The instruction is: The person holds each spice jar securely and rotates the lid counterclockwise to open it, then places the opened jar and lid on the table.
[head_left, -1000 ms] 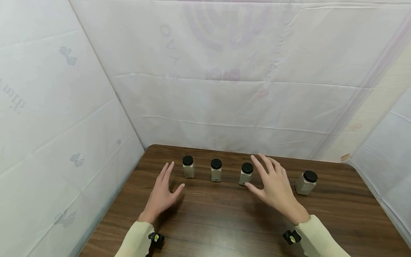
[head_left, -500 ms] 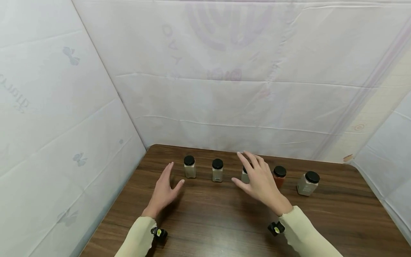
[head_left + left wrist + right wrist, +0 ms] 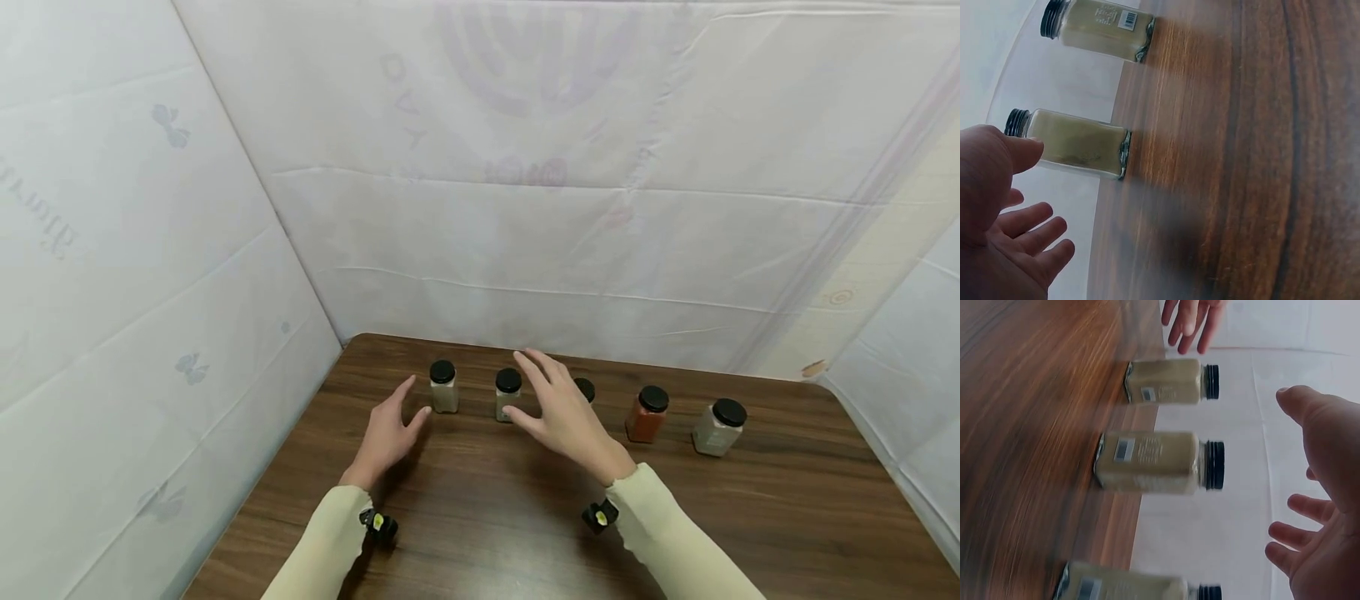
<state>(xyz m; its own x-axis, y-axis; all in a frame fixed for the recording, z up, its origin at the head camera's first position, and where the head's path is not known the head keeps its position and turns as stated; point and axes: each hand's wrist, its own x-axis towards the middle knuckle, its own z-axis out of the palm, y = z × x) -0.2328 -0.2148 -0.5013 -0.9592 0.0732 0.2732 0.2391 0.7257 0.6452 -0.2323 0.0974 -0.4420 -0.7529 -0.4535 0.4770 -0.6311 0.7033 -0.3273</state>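
Observation:
Several square glass spice jars with black lids stand upright in a row. My left hand [image 3: 386,437] hovers beside the leftmost jar [image 3: 444,396], fingers spread and holding nothing; in the left wrist view the thumb overlaps that pale-green jar [image 3: 1082,142] near its lid. My right hand [image 3: 566,421], likewise spread and holding nothing, is in front of the third jar [image 3: 585,389], mostly hiding it. Its thumb tip overlaps the second jar [image 3: 507,385] in the head view. Whether either hand touches glass, I cannot tell. Farther right are a red-filled jar [image 3: 645,422] and a pale jar [image 3: 716,429].
The jars stand toward the back of a brown wood-grain table [image 3: 480,517]. A white cloth wall [image 3: 465,233] rises behind the table, and another cloth wall [image 3: 187,317] borders its left. Small black cameras are strapped at both wrists.
My right hand has moved left, from beside the third jar toward the second. The red jar has come into view, while the third jar is now mostly covered. My left hand has barely moved.

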